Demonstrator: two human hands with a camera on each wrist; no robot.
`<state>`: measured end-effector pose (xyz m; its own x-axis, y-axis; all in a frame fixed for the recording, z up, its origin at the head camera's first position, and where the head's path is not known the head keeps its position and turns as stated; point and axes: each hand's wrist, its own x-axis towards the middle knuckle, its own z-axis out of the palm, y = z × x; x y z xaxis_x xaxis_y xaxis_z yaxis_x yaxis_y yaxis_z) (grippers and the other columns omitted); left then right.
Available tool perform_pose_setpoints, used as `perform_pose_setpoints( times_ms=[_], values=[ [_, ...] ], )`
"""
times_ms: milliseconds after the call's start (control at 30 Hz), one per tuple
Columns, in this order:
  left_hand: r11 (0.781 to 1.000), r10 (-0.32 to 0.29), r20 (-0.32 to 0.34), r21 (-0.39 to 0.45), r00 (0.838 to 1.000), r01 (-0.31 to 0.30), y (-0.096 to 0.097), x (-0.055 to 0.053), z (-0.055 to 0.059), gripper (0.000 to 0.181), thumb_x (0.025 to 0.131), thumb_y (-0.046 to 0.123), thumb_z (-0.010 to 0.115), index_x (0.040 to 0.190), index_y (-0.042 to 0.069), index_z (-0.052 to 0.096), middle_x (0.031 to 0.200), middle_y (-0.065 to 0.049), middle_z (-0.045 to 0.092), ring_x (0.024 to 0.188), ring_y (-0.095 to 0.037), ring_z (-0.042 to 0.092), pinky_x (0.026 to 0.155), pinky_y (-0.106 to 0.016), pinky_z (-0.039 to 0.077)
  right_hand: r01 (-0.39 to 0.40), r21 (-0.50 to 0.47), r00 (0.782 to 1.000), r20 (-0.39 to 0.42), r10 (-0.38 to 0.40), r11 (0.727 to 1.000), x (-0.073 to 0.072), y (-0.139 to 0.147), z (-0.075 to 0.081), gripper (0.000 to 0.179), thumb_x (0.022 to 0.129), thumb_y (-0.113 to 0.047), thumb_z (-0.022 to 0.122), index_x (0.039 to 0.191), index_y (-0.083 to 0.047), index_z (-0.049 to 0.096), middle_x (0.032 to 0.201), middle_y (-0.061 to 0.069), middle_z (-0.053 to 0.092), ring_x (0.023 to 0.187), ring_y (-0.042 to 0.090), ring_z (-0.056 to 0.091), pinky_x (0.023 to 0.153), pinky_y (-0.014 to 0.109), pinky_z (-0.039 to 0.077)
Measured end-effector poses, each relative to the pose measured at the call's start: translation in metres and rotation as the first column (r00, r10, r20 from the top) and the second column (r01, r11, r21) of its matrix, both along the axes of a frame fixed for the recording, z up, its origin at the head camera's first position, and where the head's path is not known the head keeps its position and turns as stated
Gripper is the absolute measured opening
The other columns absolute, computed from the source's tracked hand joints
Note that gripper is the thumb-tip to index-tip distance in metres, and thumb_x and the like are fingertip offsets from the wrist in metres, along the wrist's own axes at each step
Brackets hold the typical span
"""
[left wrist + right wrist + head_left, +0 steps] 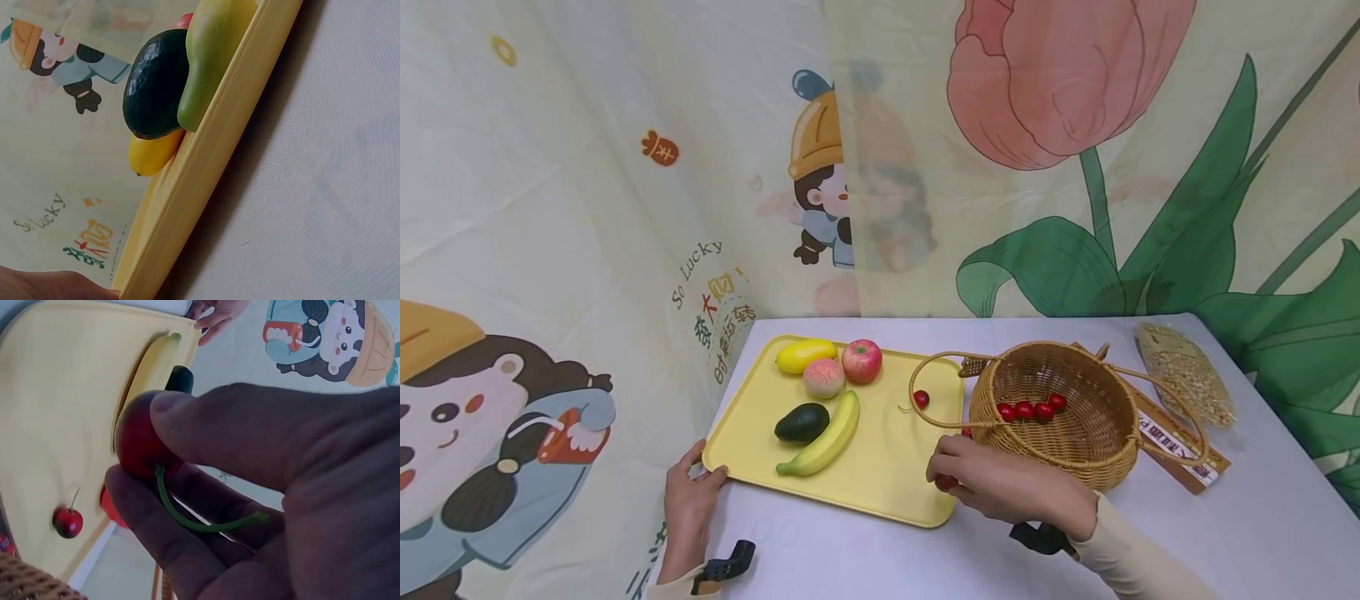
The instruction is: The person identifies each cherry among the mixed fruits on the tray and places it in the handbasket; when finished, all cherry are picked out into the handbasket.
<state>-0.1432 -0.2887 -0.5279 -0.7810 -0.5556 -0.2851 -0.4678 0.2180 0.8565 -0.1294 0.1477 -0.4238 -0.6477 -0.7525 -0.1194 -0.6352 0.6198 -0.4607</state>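
Note:
My right hand (992, 475) pinches a red cherry (140, 434) with a green stem between thumb and fingers, over the right front part of a yellow tray (880, 500). At the tray's front left corner, my left hand (691, 500) grips the rim with thumb and fingers. On the tray lie a banana (831, 437), a dark green avocado (802, 422), a peach (823, 378), a red apple (862, 361) and a yellow oval fruit (805, 356). Another cherry (921, 399) rests near the tray's right side, seen through the basket's handle loop.
A wicker basket (1075, 454) with several cherries (1024, 410) inside stands right of the tray, one handle (936, 425) reaching over it. Behind the basket's right side are a brown box (1180, 450) and a bag of grains (1187, 375). A printed curtain (895, 167) hangs behind the table.

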Motion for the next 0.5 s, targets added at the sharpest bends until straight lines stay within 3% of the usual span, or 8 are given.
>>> perform_pose_setpoints(
  times_ms=[333,500],
  values=[
    [1.0,-0.02,0.0,-0.014,1.0,0.02,-0.001,0.001,0.001,0.075,0.098,-0.003,0.06,0.167,0.004,0.031,0.17,-0.033,0.023,0.139,-0.052,0.055,0.109,-0.049,0.06,0.022,0.06,0.999,0.035,-0.024,0.998,0.007,0.024,0.015,0.019,0.099,-0.015,0.076,0.115,-0.026,0.072,0.111,-0.012,0.06,0.097,-0.001,0.053,0.083,0.017,0.06],
    [1.0,-0.017,0.0,-0.011,1.0,0.017,-0.001,0.001,0.001,0.075,0.099,-0.003,0.06,0.167,0.004,0.03,0.17,-0.033,0.022,0.139,-0.051,0.054,0.115,-0.057,0.054,0.03,0.06,0.999,0.016,-0.031,0.998,0.011,0.036,0.023,0.021,0.098,-0.013,0.077,0.114,-0.026,0.073,0.108,-0.013,0.06,0.095,-0.003,0.053,0.081,0.017,0.06]
  ],
)
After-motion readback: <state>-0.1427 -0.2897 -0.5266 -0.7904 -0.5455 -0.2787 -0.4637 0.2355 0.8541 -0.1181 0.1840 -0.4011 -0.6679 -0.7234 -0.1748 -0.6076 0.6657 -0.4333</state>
